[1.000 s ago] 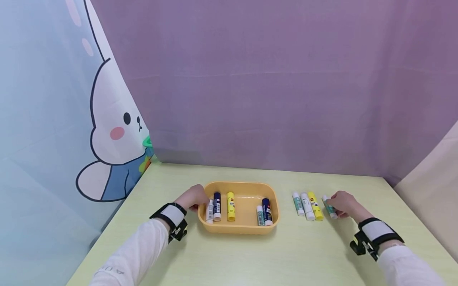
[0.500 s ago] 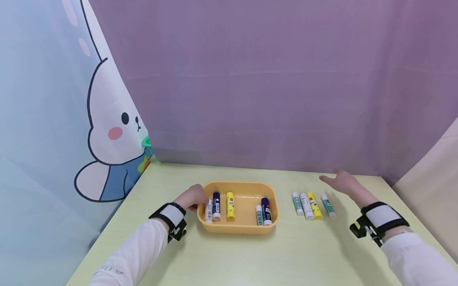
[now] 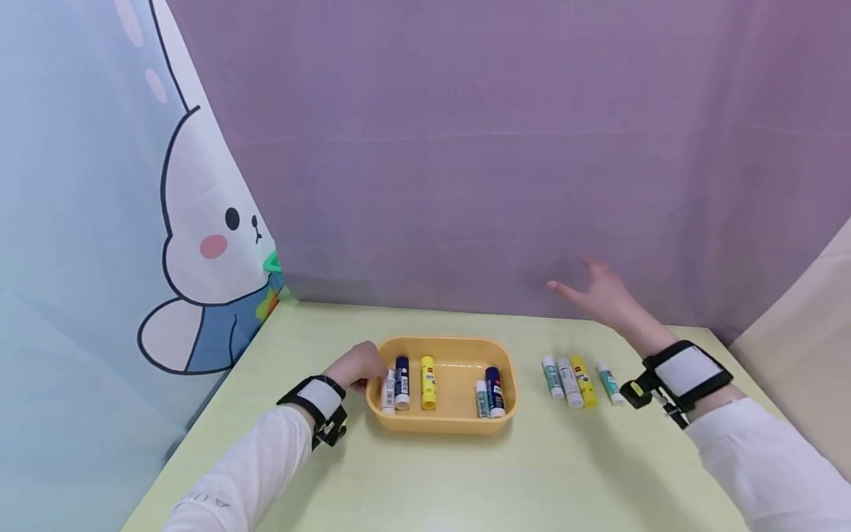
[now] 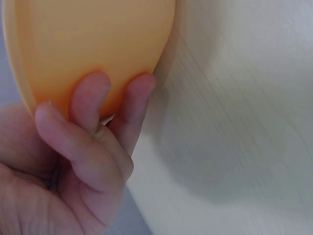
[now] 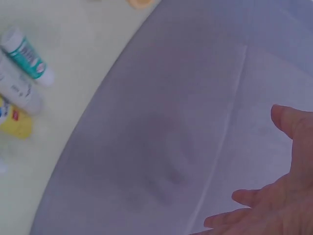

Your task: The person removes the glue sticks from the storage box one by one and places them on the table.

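My left hand holds the left end of an orange plastic tray; in the left wrist view its fingers curl against the tray's outer wall. Inside the tray at left lie a white glue stick, a navy one and a yellow one. A small teal glue stick and another navy one lie at its right. My right hand is raised over the table's back, fingers spread, holding nothing; the right wrist view shows its fingertips apart.
On the table right of the tray lie a teal glue stick, a white one and a yellow one side by side. Another teal glue stick lies slightly apart. A purple curtain hangs behind the table.
My right hand has let go of the rightmost teal glue stick, then risen and moved back and left. My left hand has stayed at the tray.
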A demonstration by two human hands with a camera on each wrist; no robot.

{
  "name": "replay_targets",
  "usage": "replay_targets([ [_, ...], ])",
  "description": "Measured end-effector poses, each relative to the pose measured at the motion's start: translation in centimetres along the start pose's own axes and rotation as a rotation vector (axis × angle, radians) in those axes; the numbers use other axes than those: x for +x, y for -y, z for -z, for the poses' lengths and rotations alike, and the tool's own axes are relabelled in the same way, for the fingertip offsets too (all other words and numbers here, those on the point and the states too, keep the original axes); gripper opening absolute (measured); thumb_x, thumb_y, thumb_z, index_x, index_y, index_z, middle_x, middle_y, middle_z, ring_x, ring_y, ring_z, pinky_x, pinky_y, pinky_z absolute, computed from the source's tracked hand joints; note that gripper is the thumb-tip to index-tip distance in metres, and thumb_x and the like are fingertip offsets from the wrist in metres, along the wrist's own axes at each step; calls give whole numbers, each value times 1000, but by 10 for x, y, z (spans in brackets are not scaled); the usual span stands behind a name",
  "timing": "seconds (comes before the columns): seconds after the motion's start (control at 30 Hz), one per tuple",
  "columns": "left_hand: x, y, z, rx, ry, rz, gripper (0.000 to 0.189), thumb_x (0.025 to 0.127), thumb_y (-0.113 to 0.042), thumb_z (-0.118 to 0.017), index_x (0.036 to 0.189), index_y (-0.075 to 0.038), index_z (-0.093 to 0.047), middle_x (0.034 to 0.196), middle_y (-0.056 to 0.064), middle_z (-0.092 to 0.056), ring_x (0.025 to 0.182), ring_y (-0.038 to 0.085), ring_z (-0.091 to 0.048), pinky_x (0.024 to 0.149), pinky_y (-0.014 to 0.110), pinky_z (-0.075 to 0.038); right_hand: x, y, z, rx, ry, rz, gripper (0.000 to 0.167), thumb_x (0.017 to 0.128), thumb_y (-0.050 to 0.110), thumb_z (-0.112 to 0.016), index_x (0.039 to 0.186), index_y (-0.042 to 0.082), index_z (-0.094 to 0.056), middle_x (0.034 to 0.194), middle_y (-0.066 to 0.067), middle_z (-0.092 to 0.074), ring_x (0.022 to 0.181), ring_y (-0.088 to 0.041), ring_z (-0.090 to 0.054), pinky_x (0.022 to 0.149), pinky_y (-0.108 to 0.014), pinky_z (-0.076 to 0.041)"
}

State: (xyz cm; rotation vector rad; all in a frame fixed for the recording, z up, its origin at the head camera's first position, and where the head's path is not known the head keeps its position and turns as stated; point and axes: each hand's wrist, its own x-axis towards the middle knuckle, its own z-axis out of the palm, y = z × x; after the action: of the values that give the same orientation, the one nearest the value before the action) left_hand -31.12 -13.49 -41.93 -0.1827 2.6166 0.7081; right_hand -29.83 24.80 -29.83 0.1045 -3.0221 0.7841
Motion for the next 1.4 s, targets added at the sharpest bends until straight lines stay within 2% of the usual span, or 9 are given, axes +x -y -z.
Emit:
replay_targets([
  [0.1,4,2,-2,-2,-3,-4,14,82,-6,-58,92,3,-56,66,9,-60,42,14,-48,39,23,-45,1,19,-3,-11,-7,25,98,88,62,-48,149,-1,-3,151,-34,0,137,-54,1,107,-69,-8],
  [0.33,4,3,-2,5,4,-21,17,83,-7,-59,95,3,-55,69,9,-59,43,14,-48,39,23,-44,-2,60,-24,-59,26,56,95,85,68,-46,152,12,-6,155,-24,8,137,-51,10,95,-81,-5],
  [0.53,3,4,-1,5,8,-21,16,82,-6,-58,95,3,-55,66,9,-58,42,14,-48,38,23,-43,-8,87,-57,-101,42,137,93,83,68,-50,152,21,-9,156,-20,3,140,-48,7,99,-78,-5],
  [0.7,1,5,0,3,13,-19,16,83,-7,-58,95,3,-55,67,8,-58,43,14,-48,39,22,-43,-13,105,-83,-91,74,179,93,82,66,-54,152,22,-12,157,-18,0,141,-45,6,103,-74,-6],
  [0.97,-2,5,3,2,12,-24,16,83,-8,-59,95,3,-55,69,9,-60,43,14,-49,39,23,-44,-20,120,-119,-57,136,208,92,82,62,-58,152,21,-14,158,-15,-1,142,-41,4,108,-68,-8],
  [1.23,2,7,1,-10,10,-16,18,83,-7,-59,97,3,-54,70,9,-60,43,14,-50,39,23,-45,-28,124,-152,-97,195,230,87,82,63,-58,150,22,-23,157,-15,-11,143,-40,-7,111,-63,-13],
  [1.4,3,6,1,-11,10,5,19,83,-8,-60,97,3,-55,70,10,-61,44,15,-50,41,24,-46,-33,125,-170,-94,215,271,81,84,56,-60,148,17,-28,154,-20,-17,141,-44,-14,109,-65,-19],
])
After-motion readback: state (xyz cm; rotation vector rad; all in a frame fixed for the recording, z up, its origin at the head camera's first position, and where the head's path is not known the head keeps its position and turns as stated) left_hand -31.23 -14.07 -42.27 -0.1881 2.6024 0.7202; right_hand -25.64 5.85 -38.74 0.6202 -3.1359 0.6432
